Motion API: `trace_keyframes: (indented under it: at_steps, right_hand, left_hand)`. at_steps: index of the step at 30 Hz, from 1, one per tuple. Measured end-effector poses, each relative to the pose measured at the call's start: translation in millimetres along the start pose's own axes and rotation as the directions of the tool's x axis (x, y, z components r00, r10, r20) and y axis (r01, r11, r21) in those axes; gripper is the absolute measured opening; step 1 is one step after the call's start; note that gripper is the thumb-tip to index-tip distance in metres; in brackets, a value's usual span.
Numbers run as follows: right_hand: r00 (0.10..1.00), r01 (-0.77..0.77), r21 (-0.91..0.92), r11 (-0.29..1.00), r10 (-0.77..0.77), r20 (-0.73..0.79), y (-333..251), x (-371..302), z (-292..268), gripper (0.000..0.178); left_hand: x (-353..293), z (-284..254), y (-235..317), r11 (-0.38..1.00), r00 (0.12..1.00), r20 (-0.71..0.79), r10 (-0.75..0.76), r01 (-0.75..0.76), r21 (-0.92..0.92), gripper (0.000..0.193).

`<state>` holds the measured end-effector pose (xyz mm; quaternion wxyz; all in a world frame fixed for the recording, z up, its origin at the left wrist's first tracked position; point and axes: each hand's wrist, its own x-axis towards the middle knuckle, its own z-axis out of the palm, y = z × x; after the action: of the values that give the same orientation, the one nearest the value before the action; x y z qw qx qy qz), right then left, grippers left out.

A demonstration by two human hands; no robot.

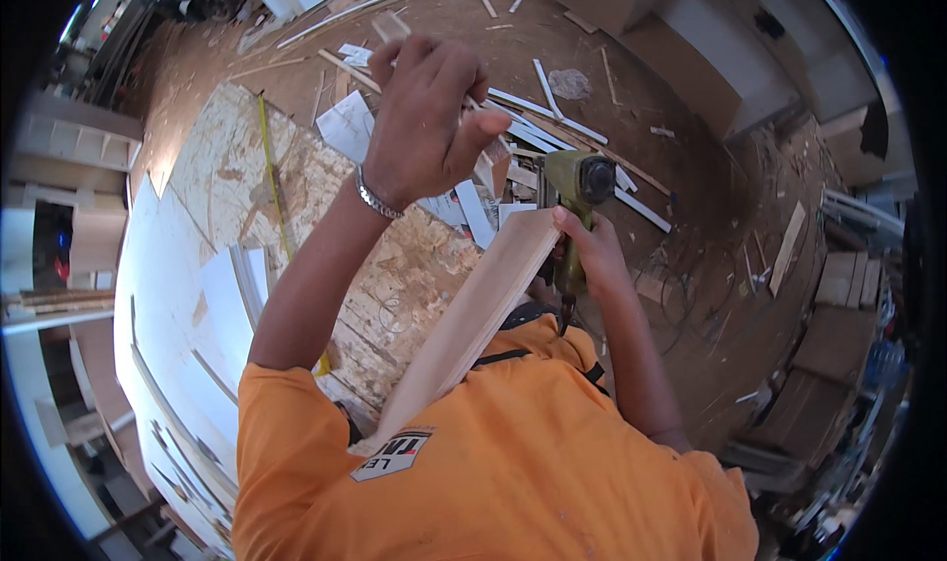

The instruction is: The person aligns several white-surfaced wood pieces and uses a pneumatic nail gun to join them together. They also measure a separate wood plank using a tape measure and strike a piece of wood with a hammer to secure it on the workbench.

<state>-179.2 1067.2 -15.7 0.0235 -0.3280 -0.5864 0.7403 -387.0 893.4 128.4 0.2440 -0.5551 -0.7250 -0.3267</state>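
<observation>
My left hand [419, 117], with a metal bracelet at the wrist, is raised over the workbench edge. Its fingers are curled; a thin pale piece seems to show beside them, but I cannot make out what they hold. Lower and to the right, my right hand [595, 255] grips the handle of an olive-green nail gun [570, 174] with a round black cap. Its thumb presses on the upper end of a pale wooden board [483, 299]. That board slants down to the left and rests against my orange shirt [493, 452].
A worn wooden worktable [365, 295] lies at left, with a yellow tape measure [264, 156] and white panels [227, 299] on it. Offcuts and white strips [552, 117] litter the brown floor. Cabinet panels [691, 58] stand far right; stacked boards [834, 314] lie at right.
</observation>
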Motion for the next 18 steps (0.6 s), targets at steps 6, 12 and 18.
trace_keyframes:
  at_steps: [6, 12, 18]
  right_hand:
    - [0.999, -0.027, 0.020, 0.999, 0.026, 0.029, -1.0, 0.0, 6.6, 0.049]
    - [1.000, -0.013, -0.008, 1.000, 0.013, -0.019, 6.8, 5.0, 10.2, 0.050]
    - [0.998, -0.002, 0.012, 1.000, 0.003, -0.062, 3.4, 2.6, 19.9, 0.051]
  left_hand:
    - [-54.6, 54.1, 11.5, 0.996, 0.967, 0.241, -0.080, 0.088, -0.021, 0.066]
    - [-102.7, 73.1, 10.9, 0.996, 0.887, 0.460, -0.048, 0.077, -0.045, 0.070]
    - [-113.3, 59.1, -7.9, 0.982, 0.824, 0.546, 0.151, -0.059, -0.181, 0.065]
